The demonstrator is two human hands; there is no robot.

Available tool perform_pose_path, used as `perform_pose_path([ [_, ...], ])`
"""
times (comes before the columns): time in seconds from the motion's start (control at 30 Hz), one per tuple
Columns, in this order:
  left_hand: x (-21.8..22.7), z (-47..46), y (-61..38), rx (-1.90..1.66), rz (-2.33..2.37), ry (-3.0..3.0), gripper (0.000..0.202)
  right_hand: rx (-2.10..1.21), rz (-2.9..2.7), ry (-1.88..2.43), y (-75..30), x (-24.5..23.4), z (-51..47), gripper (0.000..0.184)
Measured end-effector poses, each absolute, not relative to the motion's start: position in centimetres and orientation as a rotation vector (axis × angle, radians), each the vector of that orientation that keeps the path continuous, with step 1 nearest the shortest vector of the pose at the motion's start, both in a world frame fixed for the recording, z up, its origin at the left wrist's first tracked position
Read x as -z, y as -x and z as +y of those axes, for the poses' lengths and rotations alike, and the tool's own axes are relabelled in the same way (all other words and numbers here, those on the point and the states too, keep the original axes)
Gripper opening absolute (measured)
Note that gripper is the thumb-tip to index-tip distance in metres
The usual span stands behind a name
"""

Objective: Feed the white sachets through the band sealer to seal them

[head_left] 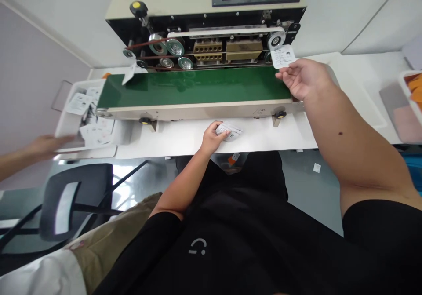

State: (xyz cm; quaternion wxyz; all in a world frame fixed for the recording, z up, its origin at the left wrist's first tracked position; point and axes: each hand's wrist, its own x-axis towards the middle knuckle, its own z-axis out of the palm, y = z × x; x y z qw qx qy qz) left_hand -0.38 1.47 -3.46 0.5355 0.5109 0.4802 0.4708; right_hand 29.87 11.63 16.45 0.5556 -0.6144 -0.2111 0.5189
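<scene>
A band sealing machine (204, 44) with a green conveyor belt (198, 86) stands on the white table. At its right end, my right hand (305, 77) pinches a small white printed packet (282, 56) by its lower edge, the packet's top reaching the rollers. My left hand (212, 137) is closed around several similar white packets (230, 130), in front of the machine near the table's edge. Another packet (129, 74) stands tilted at the belt's left end, beside the rollers.
At the left, a white bin (123, 132) holds several printed packets, with another person's hand (49, 145) blurred beside it. A bin with orange things (416, 86) sits far right. A black chair (77, 198) stands lower left. One packet (317, 168) lies on the floor.
</scene>
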Motion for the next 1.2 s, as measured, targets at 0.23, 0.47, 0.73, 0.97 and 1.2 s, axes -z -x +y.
perform_pose_path([
  [0.23, 3.5, 1.5, 0.5, -1.118, 1.156, -1.265, 0.052, -1.348, -0.879, 1.255, -29.4, -12.9, 14.6, 0.008],
  [0.47, 4.4, 1.6, 0.6, -1.179, 1.101, -1.207, 0.058, -0.867, -1.1, 1.236, -23.6, -6.9, 0.6, 0.022],
  [0.73, 5.0, 1.9, 0.8, -1.114, 0.984, -1.289, 0.06, -1.193, -1.235, 1.395, -20.9, 1.4, -3.7, 0.038],
  [0.97, 4.3, 1.7, 0.5, -1.054, 0.991, -1.368, 0.058, -1.151, -0.87, 1.253, -21.4, 0.0, -3.3, 0.03],
  [1.2, 3.9, 1.5, 0.6, -1.034, 1.033, -1.28, 0.056, -1.075, -0.74, 1.15, -27.7, -8.6, -0.3, 0.021],
])
